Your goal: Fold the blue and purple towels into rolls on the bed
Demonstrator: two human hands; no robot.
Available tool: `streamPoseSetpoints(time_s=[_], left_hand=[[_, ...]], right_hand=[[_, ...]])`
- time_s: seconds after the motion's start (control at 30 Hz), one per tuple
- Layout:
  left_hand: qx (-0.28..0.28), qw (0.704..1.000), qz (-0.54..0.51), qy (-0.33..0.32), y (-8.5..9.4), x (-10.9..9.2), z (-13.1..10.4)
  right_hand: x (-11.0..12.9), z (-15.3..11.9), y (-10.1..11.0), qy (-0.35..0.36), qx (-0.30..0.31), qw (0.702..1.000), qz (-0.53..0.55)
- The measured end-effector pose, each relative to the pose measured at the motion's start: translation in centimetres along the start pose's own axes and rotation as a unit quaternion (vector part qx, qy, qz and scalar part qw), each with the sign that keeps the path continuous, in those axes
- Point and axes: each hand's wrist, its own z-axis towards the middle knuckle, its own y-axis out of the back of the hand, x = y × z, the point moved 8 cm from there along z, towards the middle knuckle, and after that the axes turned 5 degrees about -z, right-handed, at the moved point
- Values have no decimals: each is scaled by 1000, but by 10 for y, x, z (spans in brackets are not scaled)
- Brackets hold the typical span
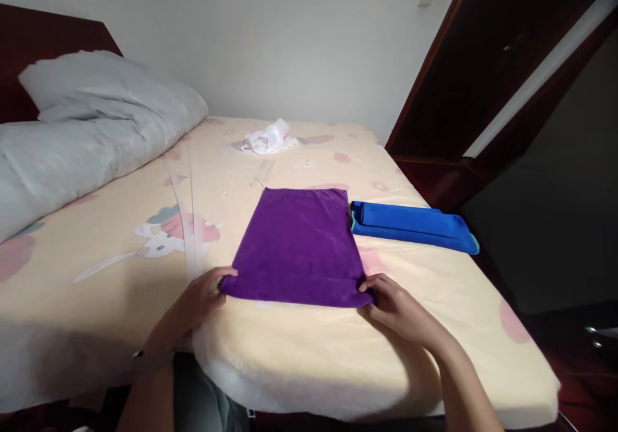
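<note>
A purple cloth [299,245] lies spread out on the bed, its near edge turned or rolled a little. My left hand [205,297] pinches the near left corner between thumb and fingers. At the near right corner my right hand [391,300] grips the cloth in the same way. Just right of the cloth rests a folded blue cloth [410,226] with a green edge, lying close beside it. The fingertips of both hands are partly hidden by the purple fabric.
The bed [309,348] has a cream sheet with cartoon prints. A crumpled white plastic bag [270,138] sits near the wall. A grey quilt [96,123] is heaped at the left, before a dark headboard [53,36]. The mattress edge drops off at the right and front.
</note>
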Motion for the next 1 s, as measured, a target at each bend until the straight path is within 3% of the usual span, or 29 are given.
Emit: streamPoseSetpoints(time_s=[0.1,0.3,0.37,0.47,0.57,0.77,0.87,1.0], left_hand=[[-20,999,-26,30,2,8,8],[-163,977,-59,124,6,13,26],[-195,970,-32,145,6,10,30],[-214,965,36,146,7,2,33],[-185,968,81,150,3,1,37],[-167,951,99,240,-3,16,43],[-195,948,69,241,-4,19,48],[-234,940,-69,239,-12,31,53]], right_hand=[[-13,6,4,-64,-49,995,53],[-35,17,10,-135,-202,963,116],[-44,19,9,-169,-224,952,125],[-50,23,6,-203,-204,954,90],[-51,27,5,-213,-194,957,45],[-53,38,-2,-223,-187,952,91],[-48,44,-2,-211,-184,956,81],[-43,48,0,-218,-213,951,54]])
